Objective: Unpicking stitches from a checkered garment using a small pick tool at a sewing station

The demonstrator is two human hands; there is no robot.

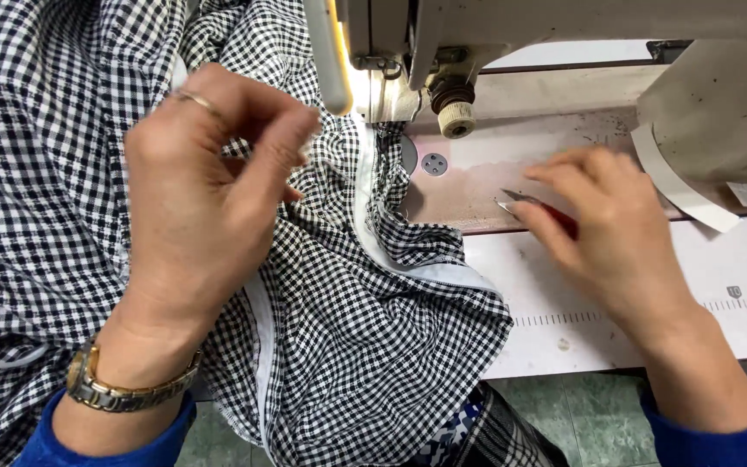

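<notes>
Fabric [365, 346] in a black-and-white check covers the left half of the bench [616, 294] and spills over its front edge; it is the largest item in view and lies bunched in loose folds up to the foot of the sewing machine [408, 52]. Judged from the way it drapes and creases, the cloth is light, soft and limp, with no stiffness of its own, so it will sag and shift wherever it is not supported. A white edge strip [373, 233] runs along the folds toward the machine; this firmer seam line looks like the best place to take hold, since a pinch there should steer the cloth without stretching the weave. The left hand [201, 207], with a ring and a metal wristwatch [123, 389], hovers over the bunched cloth with fingers curled and thumb meeting fingertips; its grip is pinched closed, but whether it holds thread or cloth cannot be told. The right hand [616, 233] rests on the bench right of the cloth, its grip clenched around a small red-handled snipping tool [533, 207] with metal tips pointing left, slender and rigid.
</notes>
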